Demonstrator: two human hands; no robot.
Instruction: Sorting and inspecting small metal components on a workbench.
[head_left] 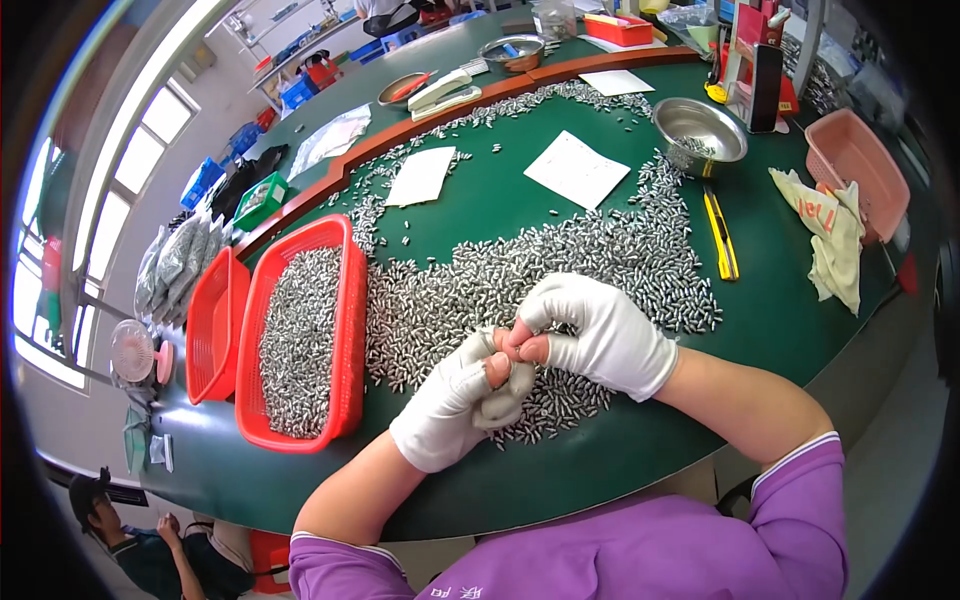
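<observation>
Both my hands wear white gloves with cut-off fingertips. My left hand (455, 400) and my right hand (590, 335) meet over the near edge of a wide heap of small silver metal pins (560, 265) on the green table (640, 470). The bare fingertips of both hands pinch together at one spot; what lies between them is too small to make out. My left palm is curled and seems to cup a few pins. A red basket (345, 330) full of the same pins stands just left of my left hand.
A second red basket (205, 325) stands further left. A steel bowl (700, 130), two white paper sheets (575, 170), a yellow utility knife (720, 235), a cloth (835, 240) and a pink basket (860, 165) lie beyond. A person sits at the lower left (130, 540).
</observation>
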